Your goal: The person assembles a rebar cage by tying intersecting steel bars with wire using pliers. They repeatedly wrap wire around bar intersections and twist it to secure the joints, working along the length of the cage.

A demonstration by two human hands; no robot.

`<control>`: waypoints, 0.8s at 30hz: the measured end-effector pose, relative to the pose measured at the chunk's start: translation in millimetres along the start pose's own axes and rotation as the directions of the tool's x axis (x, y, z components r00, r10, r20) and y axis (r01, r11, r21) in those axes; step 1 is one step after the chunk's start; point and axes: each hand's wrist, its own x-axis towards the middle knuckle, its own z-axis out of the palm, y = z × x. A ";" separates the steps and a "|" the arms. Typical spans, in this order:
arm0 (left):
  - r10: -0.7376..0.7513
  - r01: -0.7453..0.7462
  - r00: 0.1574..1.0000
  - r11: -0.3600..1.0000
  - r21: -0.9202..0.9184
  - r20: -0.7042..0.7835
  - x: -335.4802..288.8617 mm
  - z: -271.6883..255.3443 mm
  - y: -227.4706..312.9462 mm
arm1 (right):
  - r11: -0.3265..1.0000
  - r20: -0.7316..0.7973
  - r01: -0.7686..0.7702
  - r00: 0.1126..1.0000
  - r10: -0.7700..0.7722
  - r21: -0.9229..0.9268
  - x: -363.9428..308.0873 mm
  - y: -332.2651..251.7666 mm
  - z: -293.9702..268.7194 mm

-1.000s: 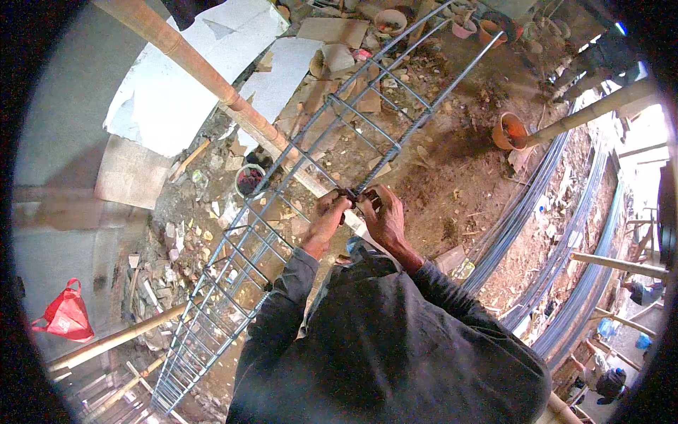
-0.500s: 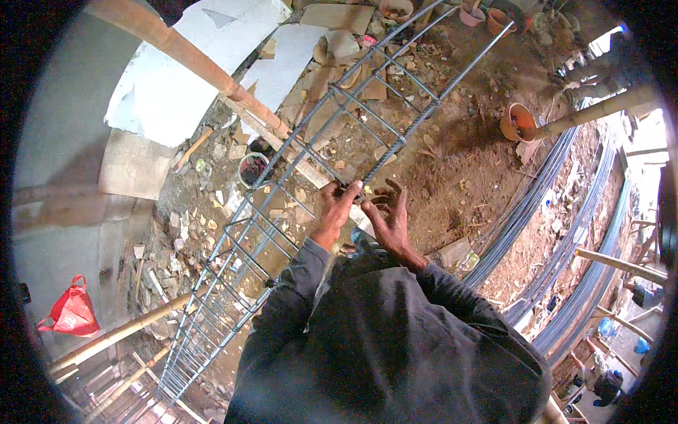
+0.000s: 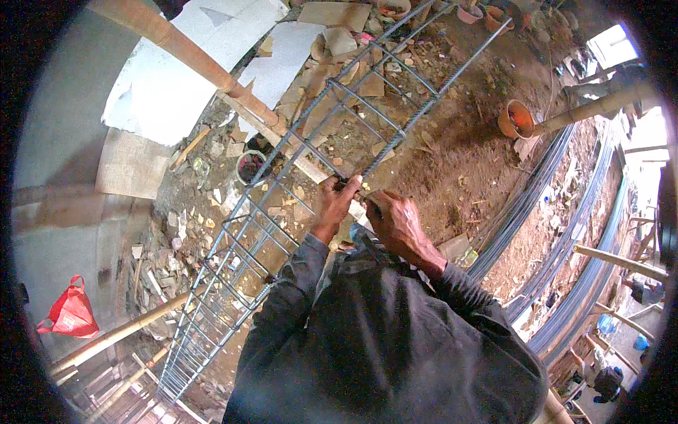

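A long rebar cage (image 3: 347,95), made of steel bars with square stirrups, runs slantwise from the top right down to the lower left. My left hand (image 3: 333,206) is closed on its near bar, at a stirrup, with the thumb on top. Right beside it, my right hand (image 3: 395,218) is closed with its fingers curled in near the same joint. What its fingertips hold, if anything, is too small and hidden to make out. Dark sleeves cover both forearms.
Bamboo poles (image 3: 176,44) cross at the left and right. An orange bucket (image 3: 517,119) stands on the dirt at right, near bundles of long steel bars (image 3: 526,198). A red bag (image 3: 73,311) lies far left. A person (image 3: 607,381) is at the lower right.
My right hand has turned over and closed its fingers, which were spread apart before, near the joint. The left hand stays on the bar.
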 end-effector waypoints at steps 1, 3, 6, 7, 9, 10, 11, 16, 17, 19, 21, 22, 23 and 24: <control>-0.015 0.015 0.999 1.000 0.005 0.034 0.3 -0.9 -0.3 | 0.986 0.075 -0.115 0.989 0.125 -0.123 9.1 1.0 -3.1; 0.008 -0.003 0.996 0.999 -0.053 0.091 2.4 -2.5 -1.5 | 0.988 -0.090 0.101 0.990 -0.112 -0.118 19.8 1.9 -12.3; -0.001 0.004 0.993 1.000 -0.031 0.115 8.1 -2.3 -7.0 | 0.966 -0.199 0.216 0.950 -0.243 -0.145 32.7 4.5 -26.6; -0.024 0.024 0.995 1.000 0.005 0.102 9.4 -2.4 -9.6 | 0.950 -0.232 0.246 0.929 -0.287 -0.190 36.5 6.6 -30.2; -0.055 0.049 0.996 0.996 0.069 0.074 11.5 -1.0 -14.7 | 0.918 -0.268 0.272 0.898 -0.350 -0.288 40.7 13.2 -31.8; -0.031 0.029 0.997 0.999 0.032 0.070 11.8 -0.1 -16.8 | 0.933 -0.282 0.261 0.902 -0.327 -0.249 42.2 17.9 -29.0; 0.000 0.000 0.999 1.000 -0.003 0.040 11.4 1.5 -18.1 | 0.946 -0.294 0.248 0.907 -0.302 -0.207 42.8 23.9 -25.2; 0.034 -0.029 0.998 0.996 0.081 -0.057 4.2 2.2 -11.0 | 0.989 -0.294 -0.074 0.949 0.110 0.132 33.1 53.0 14.6; 0.008 -0.003 0.999 0.996 0.091 -0.046 2.1 1.3 -7.6 | 0.962 -0.293 -0.120 0.937 0.192 0.247 33.0 54.1 26.5; -0.037 0.037 0.999 0.997 0.065 -0.002 -1.8 0.0 -0.7 | 0.907 -0.179 -0.224 0.937 0.302 0.357 27.9 54.6 41.1; -0.112 0.112 0.992 0.994 0.012 0.056 -6.5 -1.1 4.1 | 0.894 -0.199 -0.210 0.930 0.307 0.397 16.4 48.2 51.1; -0.096 0.097 0.994 0.995 -0.012 0.055 -8.5 -1.1 5.6 | 0.916 -0.243 -0.133 0.941 0.237 0.378 10.9 44.3 53.3; -0.104 0.105 0.993 0.994 -0.021 0.050 -9.0 -1.0 6.6 | 0.930 -0.252 -0.122 0.943 0.217 0.346 5.6 39.9 54.0; -0.095 0.098 0.994 0.994 -0.041 0.055 -9.1 -0.8 7.0 | 0.946 -0.264 -0.098 0.947 0.184 0.309 1.2 35.8 53.3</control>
